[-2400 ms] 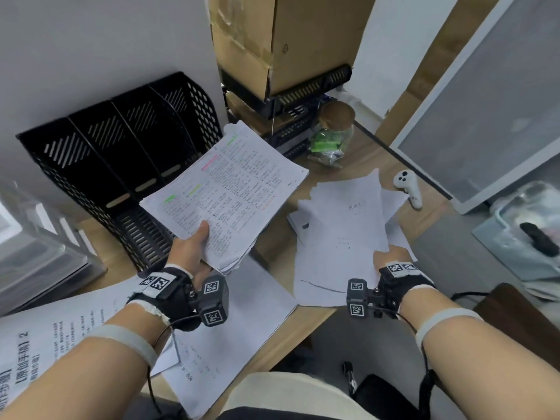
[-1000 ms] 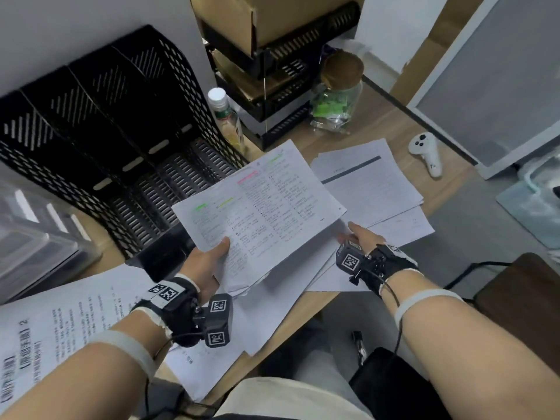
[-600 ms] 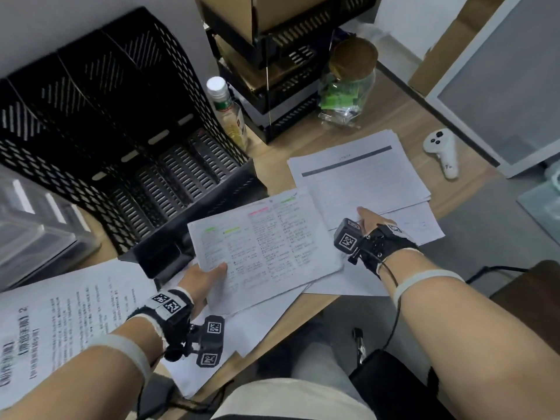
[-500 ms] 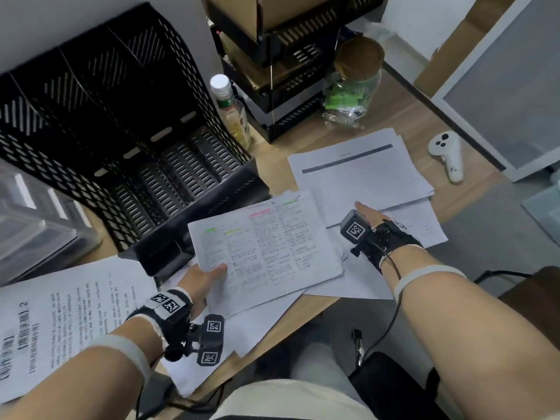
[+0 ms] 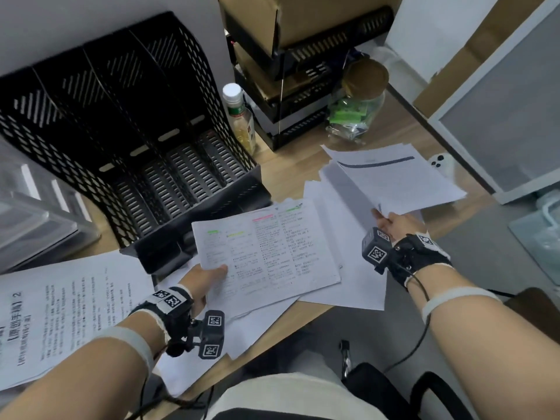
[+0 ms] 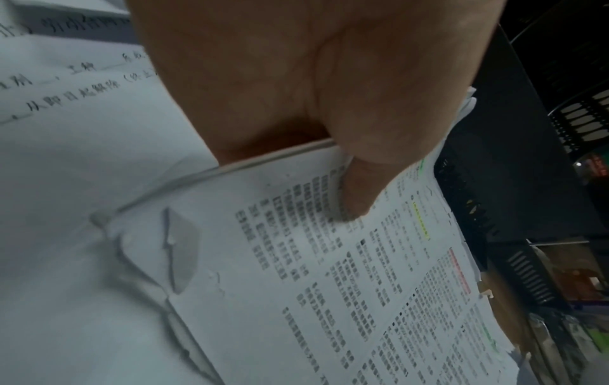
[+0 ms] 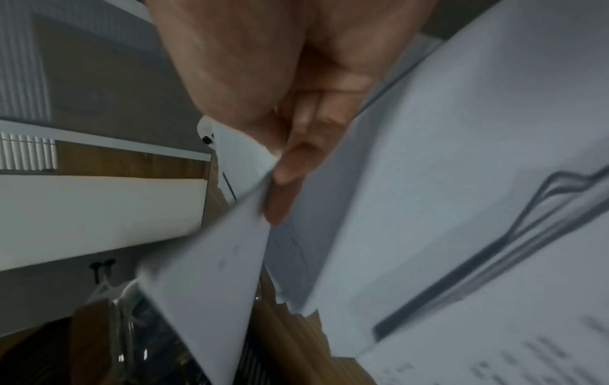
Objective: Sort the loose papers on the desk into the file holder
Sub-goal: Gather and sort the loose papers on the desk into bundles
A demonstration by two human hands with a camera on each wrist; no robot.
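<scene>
Since a moment ago my right hand (image 5: 394, 225) has lifted the white bar-headed sheets (image 5: 397, 180) off the surface; my left hand (image 5: 203, 280) still pinches the highlighted printed stack (image 5: 266, 253) beside the black mesh file holder (image 5: 127, 116). Thin pinches may shed pages.
</scene>
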